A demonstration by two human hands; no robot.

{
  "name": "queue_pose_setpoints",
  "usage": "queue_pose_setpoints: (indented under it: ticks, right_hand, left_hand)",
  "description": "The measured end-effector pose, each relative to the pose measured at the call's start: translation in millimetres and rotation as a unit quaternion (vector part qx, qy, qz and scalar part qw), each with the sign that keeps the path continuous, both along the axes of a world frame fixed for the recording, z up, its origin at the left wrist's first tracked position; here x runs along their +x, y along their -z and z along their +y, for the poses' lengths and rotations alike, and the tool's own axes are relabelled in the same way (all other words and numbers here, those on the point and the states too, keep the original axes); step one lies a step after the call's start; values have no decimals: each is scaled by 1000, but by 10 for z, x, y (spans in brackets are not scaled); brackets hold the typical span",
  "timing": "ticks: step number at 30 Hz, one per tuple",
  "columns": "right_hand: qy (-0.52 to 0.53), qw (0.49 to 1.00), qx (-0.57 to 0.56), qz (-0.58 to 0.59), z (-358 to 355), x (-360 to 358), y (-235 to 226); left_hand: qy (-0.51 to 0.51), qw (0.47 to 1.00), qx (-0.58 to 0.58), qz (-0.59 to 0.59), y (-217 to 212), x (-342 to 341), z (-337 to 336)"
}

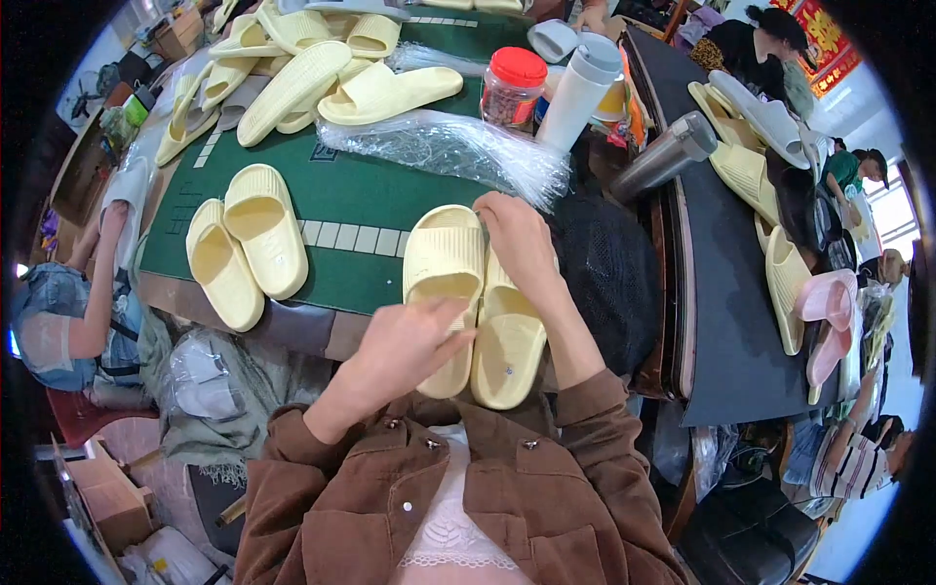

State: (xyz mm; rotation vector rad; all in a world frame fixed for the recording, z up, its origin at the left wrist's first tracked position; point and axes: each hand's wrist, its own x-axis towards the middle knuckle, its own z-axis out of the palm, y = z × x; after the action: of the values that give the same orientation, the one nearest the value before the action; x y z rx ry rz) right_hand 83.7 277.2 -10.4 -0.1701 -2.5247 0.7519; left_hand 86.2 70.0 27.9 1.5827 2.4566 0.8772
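A pair of pale yellow slide sandals lies side by side in front of me at the table's near edge, heels toward me. My right hand (522, 244) is closed over the toe end of the right slide sandal (512, 356), its fingers curled at the strap. Just above the footbed of the left slide sandal (444, 255) is my left hand (408, 353), its fingers smeared by motion. Whether it touches the sandal, I cannot tell. To the left, another pale yellow pair (263, 229) rests on the green mat (366, 185).
A heap of yellow slides (292, 88) covers the far left. Clear plastic bags (439, 151) lie beyond my hands, beside a red-lidded jar (512, 88), a white tumbler (580, 93) and a steel flask (668, 151). Co-workers sit around; one person's arm (93, 292) shows at left.
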Motion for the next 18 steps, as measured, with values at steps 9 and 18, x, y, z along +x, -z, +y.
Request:
queue_pose_setpoints:
  ticks: [9, 18]
  right_hand:
    - [-44, 979, -168, 107, -26, -17, 80]
    - [6, 975, -187, 122, 23, -43, 162]
  left_hand:
    - [-118, 963, 219, -102, 75, -671, 598]
    - [-93, 948, 201, -229, 399, -818, 970]
